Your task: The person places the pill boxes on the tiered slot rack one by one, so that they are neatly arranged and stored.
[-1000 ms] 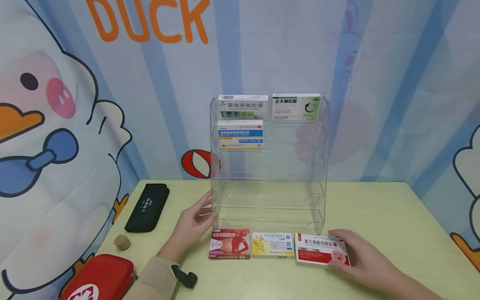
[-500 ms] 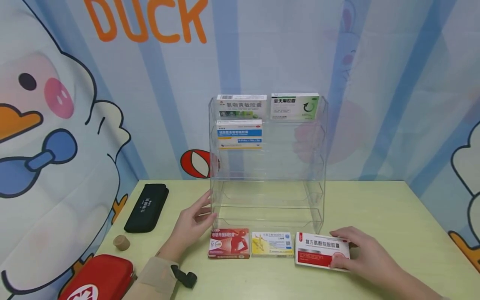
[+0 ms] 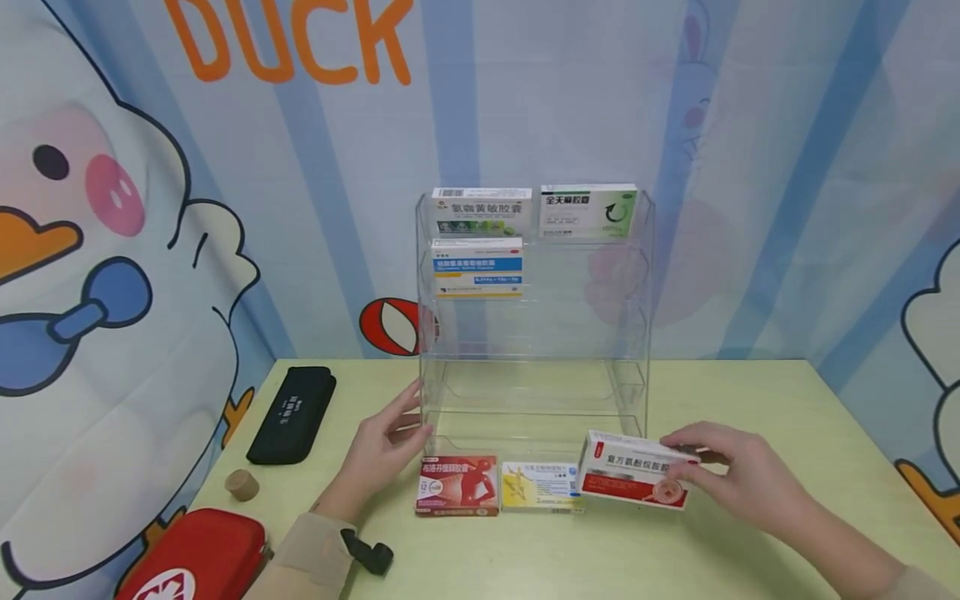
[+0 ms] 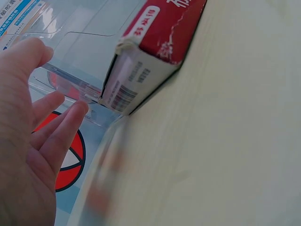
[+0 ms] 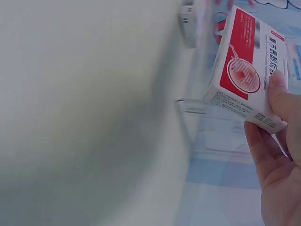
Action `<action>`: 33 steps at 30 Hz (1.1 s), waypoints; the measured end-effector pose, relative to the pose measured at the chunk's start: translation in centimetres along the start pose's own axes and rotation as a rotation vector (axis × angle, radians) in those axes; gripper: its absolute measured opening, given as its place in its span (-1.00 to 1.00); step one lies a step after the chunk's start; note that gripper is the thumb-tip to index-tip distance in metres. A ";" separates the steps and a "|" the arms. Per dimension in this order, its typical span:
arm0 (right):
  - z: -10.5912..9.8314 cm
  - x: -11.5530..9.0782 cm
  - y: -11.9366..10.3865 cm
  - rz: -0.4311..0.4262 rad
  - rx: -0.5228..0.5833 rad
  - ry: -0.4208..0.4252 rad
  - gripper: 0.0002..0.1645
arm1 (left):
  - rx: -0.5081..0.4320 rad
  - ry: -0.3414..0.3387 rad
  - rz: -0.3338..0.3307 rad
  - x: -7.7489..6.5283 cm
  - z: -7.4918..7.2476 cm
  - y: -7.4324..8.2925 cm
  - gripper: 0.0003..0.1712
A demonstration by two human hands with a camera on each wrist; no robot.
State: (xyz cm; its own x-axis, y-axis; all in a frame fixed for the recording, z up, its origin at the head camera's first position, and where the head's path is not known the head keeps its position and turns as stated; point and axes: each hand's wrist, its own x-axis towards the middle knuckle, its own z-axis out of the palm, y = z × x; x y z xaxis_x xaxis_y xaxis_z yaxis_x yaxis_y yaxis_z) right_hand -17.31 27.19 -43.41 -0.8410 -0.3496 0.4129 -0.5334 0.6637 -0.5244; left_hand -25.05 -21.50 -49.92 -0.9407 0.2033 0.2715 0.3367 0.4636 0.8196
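Note:
My right hand pinches a white-and-red medicine box by its right end, thumb on the printed front. The box is tilted, raised off the table before the lower right of a clear tiered display rack. At the rack's lower left edge is my left hand, its fingers extended along the side in the left wrist view. A red medicine box and a white-and-yellow medicine box lie in front of the rack; the held box overlaps the yellow one's right edge.
White-green boxes stand in the rack's top tier, a blue-striped box below left. On the table's left are a black case, a cork-like stub and a red zip case. A printed curtain hangs behind.
My right hand has lifted the white-and-red medicine box from the table, up and slightly left toward the rack, tilting it. The left hand has stayed at the rack's side.

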 end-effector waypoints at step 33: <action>-5.3 18.2 -6.6 -0.007 0.101 0.554 -0.62 | -0.006 -0.003 0.004 0.0 -0.1 0.1 -0.14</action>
State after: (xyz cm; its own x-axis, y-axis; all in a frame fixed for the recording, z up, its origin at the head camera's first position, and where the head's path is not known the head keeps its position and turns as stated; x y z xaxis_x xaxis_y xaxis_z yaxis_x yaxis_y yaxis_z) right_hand -28.68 19.98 -28.48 -0.6787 0.0641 0.7317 -0.5676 0.5864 -0.5779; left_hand -25.00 -21.54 -49.81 -0.9394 0.2073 0.2730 0.3398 0.4576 0.8217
